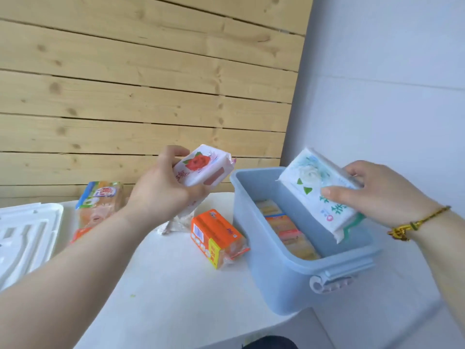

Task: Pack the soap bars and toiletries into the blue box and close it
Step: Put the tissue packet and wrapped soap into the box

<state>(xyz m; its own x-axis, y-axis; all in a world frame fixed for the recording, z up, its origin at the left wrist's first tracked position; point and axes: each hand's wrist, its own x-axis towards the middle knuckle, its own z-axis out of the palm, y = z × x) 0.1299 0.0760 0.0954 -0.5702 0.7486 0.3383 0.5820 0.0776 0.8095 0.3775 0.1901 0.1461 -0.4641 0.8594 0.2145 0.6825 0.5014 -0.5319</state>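
Note:
The blue box (271, 275) stands open on the white table, with several orange and yellow soap bars (289, 230) lying along its bottom. My right hand (377, 195) grips a white packet with a green flower print (319, 190), tilted over the box's opening. My left hand (161, 190) holds a white packet with a red rose print (201, 165) in the air, left of the box. An orange soap pack (219, 238) lies on the table beside the box's left wall. Another wrapped soap pack (100, 200) sits further left.
The white lid (25, 233) lies at the table's left edge. A crumpled white wrapper (176, 222) sits under my left hand. A wooden plank wall runs behind the table, a pale wall stands at the right. The box's latch (329, 280) faces me.

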